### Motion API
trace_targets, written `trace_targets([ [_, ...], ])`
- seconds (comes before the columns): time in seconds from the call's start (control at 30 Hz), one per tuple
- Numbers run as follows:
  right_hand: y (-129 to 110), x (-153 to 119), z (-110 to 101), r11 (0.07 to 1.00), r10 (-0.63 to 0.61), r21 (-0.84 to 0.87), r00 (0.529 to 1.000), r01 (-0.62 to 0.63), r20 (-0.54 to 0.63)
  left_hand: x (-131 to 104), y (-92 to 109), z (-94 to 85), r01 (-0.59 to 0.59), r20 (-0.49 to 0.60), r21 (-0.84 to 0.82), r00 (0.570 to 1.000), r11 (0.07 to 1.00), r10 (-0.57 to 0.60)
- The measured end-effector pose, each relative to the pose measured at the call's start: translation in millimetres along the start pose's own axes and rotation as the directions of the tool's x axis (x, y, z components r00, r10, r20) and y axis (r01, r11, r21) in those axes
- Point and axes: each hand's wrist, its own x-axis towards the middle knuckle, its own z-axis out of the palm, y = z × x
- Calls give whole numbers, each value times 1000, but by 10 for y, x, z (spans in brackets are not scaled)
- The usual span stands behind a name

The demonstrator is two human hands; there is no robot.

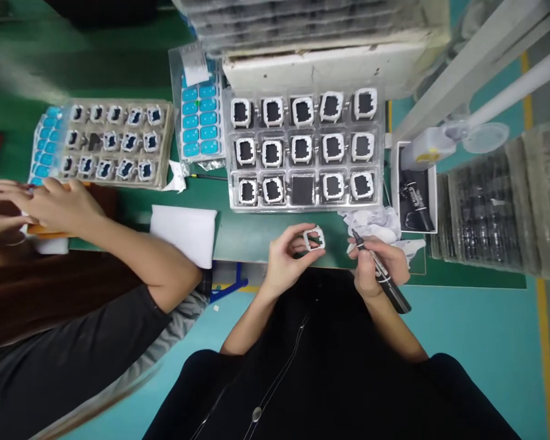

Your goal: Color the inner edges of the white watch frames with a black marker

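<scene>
Between the thumb and fingers of my left hand (286, 260) is a small white plastic frame (319, 231), square with rounded corners and an open middle. My right hand (381, 264) grips a black marker pen (391, 287), its dark tip pointing up and left toward the frame, apart from it. Just beyond my hands lies a clear plastic tray (297, 209) with rows of similar white frames on dark pads. One pocket (303, 190) in its nearest row shows only the dark pad. Crumpled white cloth (385, 221) lies beside my right hand.
A box (433, 229) at right holds another marker (417, 201). Stacked trays (490, 208) stand farther right. To the left are a second tray (165, 146) of frames, blue pieces in a bag (199, 122), a folded white cloth (183, 235) and a co-worker's arm (137, 250).
</scene>
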Motion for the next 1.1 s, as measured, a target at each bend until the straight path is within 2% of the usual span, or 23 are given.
trace_targets([
  [0.07,-50,9,83,995,81,53,996,-84,42,-11,-68,11,-6,-25,51,1000,999,7],
  [0.17,-96,37,235,980,126,135,984,-143,129,-11,-98,1,-43,-34,110,998,993,47],
  [0.3,-84,67,329,972,170,128,965,-198,202,-16,-99,16,-101,-37,231,993,968,113],
  [0.43,-61,62,308,983,134,94,968,-156,211,-32,-106,62,-190,-62,344,973,919,224],
  [0.6,-47,60,320,997,47,54,978,-60,206,-35,-88,91,-288,-62,382,940,878,335],
  [0.73,-54,86,334,999,-4,50,981,-6,192,-56,-92,81,-253,-73,425,948,869,311],
  [0.87,-83,107,313,1000,25,6,971,-27,238,-80,-103,68,-199,-80,468,961,861,265],
  [1.1,-93,85,329,998,29,56,980,-41,198,-72,-106,72,-238,-87,400,951,885,296],
])
